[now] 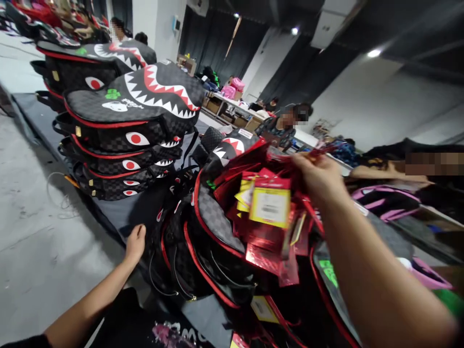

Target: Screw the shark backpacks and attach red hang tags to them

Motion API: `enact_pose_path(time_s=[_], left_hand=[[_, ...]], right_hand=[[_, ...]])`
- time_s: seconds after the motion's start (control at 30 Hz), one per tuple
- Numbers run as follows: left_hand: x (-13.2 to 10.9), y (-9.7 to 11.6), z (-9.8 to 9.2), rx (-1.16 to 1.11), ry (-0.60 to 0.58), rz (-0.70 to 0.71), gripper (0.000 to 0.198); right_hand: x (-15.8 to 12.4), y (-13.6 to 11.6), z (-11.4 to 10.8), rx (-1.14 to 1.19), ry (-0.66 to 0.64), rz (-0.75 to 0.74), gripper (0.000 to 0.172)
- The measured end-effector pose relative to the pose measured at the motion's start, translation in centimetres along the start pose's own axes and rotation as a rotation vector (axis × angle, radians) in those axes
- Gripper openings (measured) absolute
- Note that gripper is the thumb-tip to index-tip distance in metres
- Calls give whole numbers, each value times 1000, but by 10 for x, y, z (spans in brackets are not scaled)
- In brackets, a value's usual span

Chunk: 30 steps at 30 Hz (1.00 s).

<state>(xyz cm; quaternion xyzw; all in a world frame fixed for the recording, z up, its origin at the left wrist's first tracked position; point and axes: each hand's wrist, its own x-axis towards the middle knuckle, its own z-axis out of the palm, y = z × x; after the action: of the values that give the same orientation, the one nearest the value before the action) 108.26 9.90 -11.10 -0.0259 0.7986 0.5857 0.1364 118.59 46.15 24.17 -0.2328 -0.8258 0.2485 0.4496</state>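
Note:
My right hand (319,174) is closed at the top of a bunch of red hang tags (270,241), some with yellow-and-white label cards. The tags dangle over a black checkered backpack (217,217) with red piping and a shark-mouth print. Near the table's front edge, my left hand (136,241) has its fingers curled in, and whatever is inside them, if anything, is hidden. Several backpacks stand on edge just right of it. More red-and-yellow tags (264,309) lie below the bunch.
A tall stack of shark-print backpacks (134,106) rises on the left of the grey-covered table (112,212). A pink-trimmed black bag (387,200) lies at the right. Co-workers, one a person in dark clothes (279,128), sit beyond. A shelf table (232,106) stands behind.

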Motion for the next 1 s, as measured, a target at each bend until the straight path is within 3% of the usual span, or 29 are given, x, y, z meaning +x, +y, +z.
enact_pose_path(time_s=[0.1,0.23,0.3,0.37,0.4,0.47,0.57,0.67,0.73,0.9,1.0], left_hand=[[1,76,-20,-37,114,397,41],[-22,227,-28,-76,84,956,32],[-38,300,-18,-28,39,1237,30],[-50,361,2,41,-84,1495,26],[-52,385,15,102,-153,1574,23],[-49,418,43,260,-220,1591,19],[-29,438,80,483,-280,1431,17],[-12,438,98,598,-349,1391,15],[-11,435,100,627,-344,1456,14],[-37,423,96,589,-190,1535,22],[-44,420,99,671,-289,1448,19]], right_hand=[[-1,-5,-4,74,-109,45,19],[2,-25,-4,102,-61,-32,25],[6,-36,-2,47,-46,-104,23],[9,-41,3,-19,-34,-165,22],[10,-41,7,-52,-42,-190,23],[12,-35,15,-110,-98,-241,30],[13,-20,20,-178,-205,-286,44],[13,-8,17,-147,-160,-239,54],[12,-3,16,-63,-119,-215,55],[15,-1,22,47,-77,-157,50],[18,-5,25,78,-69,-148,44]])
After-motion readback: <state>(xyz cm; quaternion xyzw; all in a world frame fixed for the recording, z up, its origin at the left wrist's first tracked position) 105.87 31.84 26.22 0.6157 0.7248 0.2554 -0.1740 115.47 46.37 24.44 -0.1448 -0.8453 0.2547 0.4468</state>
